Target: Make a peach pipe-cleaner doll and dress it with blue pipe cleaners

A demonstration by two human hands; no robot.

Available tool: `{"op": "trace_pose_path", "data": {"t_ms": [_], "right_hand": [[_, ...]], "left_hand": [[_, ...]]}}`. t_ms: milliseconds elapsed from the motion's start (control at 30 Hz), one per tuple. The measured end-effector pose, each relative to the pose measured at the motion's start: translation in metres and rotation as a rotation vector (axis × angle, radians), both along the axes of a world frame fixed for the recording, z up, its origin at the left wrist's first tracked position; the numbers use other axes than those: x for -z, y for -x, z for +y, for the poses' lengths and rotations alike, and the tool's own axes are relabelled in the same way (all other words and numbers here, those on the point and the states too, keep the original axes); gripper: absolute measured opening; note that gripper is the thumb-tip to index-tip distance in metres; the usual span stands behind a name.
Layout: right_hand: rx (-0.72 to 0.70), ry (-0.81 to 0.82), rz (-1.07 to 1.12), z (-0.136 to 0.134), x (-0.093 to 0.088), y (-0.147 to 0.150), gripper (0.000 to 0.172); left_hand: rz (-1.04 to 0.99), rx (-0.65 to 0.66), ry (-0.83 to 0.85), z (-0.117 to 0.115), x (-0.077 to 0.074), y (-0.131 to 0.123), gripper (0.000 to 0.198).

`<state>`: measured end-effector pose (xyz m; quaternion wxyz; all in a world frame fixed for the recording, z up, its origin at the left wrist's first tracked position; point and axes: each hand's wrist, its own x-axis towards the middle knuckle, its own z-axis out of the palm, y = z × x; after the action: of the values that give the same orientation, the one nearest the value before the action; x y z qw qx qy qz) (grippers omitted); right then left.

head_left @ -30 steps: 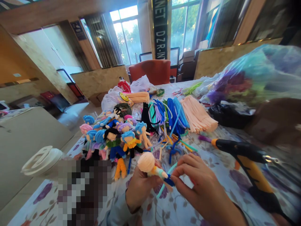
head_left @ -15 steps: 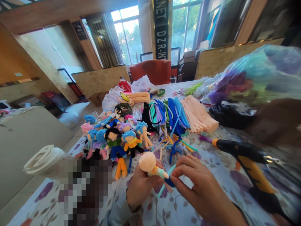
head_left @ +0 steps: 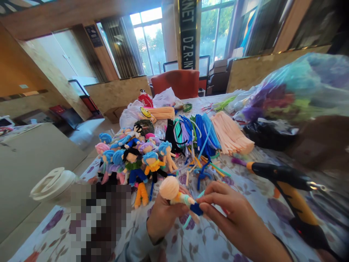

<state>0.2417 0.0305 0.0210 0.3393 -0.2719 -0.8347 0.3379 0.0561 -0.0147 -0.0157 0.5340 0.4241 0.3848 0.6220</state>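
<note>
My left hand [head_left: 166, 216] is closed around a small pipe-cleaner doll [head_left: 169, 188] near the front of the table. The doll has a round, peach, hairless head and a blue lower part, and it lies tilted with its head to the left. A light green pipe cleaner [head_left: 201, 195] runs by its middle, one end sticking out below. My right hand [head_left: 227, 205] pinches at the doll's blue part with thumb and fingertips. What exactly sits between those fingertips is partly hidden. Just beyond are loose blue pipe cleaners [head_left: 203, 174].
Finished dolls [head_left: 132, 156] are heaped at left. Behind my hands lie bundles of blue pipe cleaners [head_left: 203, 133] and peach pipe cleaners [head_left: 231, 134]. A black and orange glue gun [head_left: 283, 178] with a cord stands right. A large plastic bag [head_left: 302, 83] fills the back right.
My right fingers have shifted slightly along the doll's blue part, and more of the blue shows. The left hand keeps its hold, with the doll's head a little further left.
</note>
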Motion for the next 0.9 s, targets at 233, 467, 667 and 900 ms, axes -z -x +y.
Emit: {"op": "trace_pose_path", "data": {"t_ms": [233, 467, 667, 900], "right_hand": [[0.045, -0.117, 0.060, 0.0022, -0.0023, -0.0033, 0.013], [0.023, -0.193, 0.057, 0.0011, -0.0025, 0.0014, 0.014], [0.008, -0.311, 0.071, -0.0032, -0.0065, 0.0017, 0.016], [0.055, -0.532, 0.034, -0.0055, -0.0055, 0.0047, 0.006]], "left_hand": [[-0.012, -0.021, 0.050, -0.0032, -0.0021, -0.0021, 0.013], [-0.012, -0.074, 0.028, -0.0034, -0.0079, -0.0025, 0.013], [-0.036, -0.068, 0.029, -0.0019, -0.0044, -0.0025, 0.022], [-0.066, -0.115, 0.018, -0.0017, 0.0008, -0.0028, 0.021]]}}
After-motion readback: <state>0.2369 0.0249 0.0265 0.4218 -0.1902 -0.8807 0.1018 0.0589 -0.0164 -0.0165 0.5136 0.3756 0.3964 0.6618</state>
